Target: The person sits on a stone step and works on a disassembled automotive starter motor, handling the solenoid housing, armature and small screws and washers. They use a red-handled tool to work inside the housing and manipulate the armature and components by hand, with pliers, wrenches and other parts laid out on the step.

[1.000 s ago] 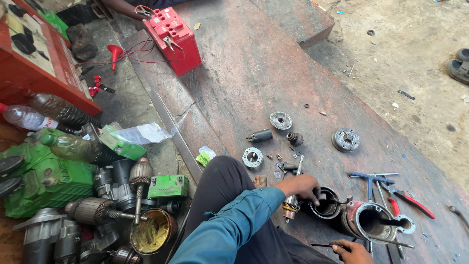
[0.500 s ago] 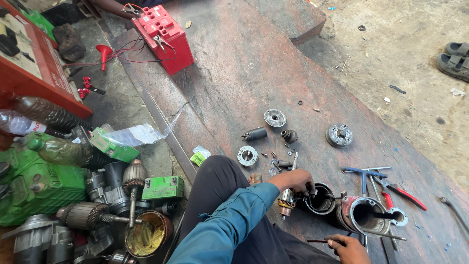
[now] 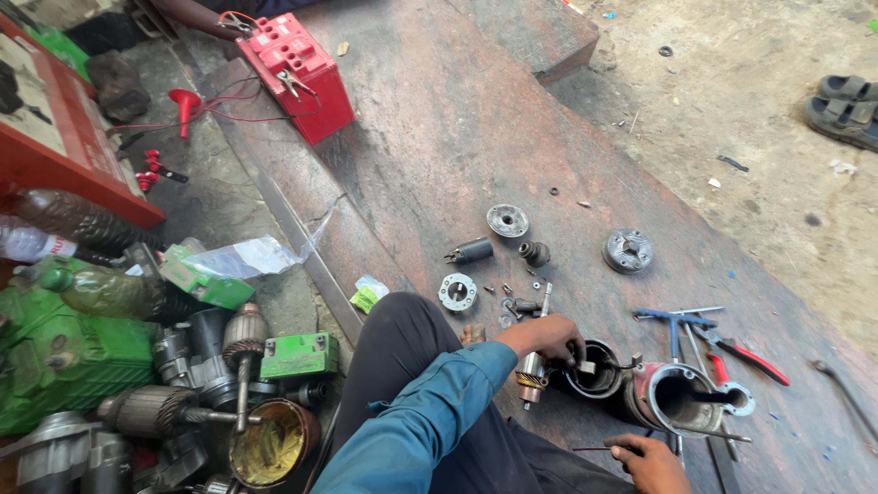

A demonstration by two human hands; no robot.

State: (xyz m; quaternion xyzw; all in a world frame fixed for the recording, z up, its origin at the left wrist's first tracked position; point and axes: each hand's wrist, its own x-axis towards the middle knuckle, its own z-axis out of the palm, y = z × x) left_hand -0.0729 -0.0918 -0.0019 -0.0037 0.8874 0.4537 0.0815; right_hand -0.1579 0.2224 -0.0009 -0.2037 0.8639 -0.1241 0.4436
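**Seating the brush ring by the starter housing**

The left hand [image 3: 553, 337] is laid over a black round ring part [image 3: 594, 380], and its fingers are closed on a small piece at the rim of this ring; what exactly is pinched is too small to be told. Just beside the hand, a small armature with a copper end [image 3: 530, 377] is standing upright on the rusty metal slab [image 3: 439, 137]. The right hand [image 3: 651, 457] is seen at the lower edge, clenched on a thin rod-like tool [image 3: 599, 448]. The red cylindrical starter housing [image 3: 677, 398] lies touching the ring on its right side.

For this step, it is judged that the ring should be kept flat and steady while the small piece is guided, so that nothing is bent. The thin tool is best brought in slowly from below. The loose screws and washers [image 3: 517, 302] near the wrist can be scattered easily, so the sleeve should be kept lifted. The blue T-handle wrench [image 3: 675, 320] and red-handled pliers [image 3: 745, 355] lie near, at the right.
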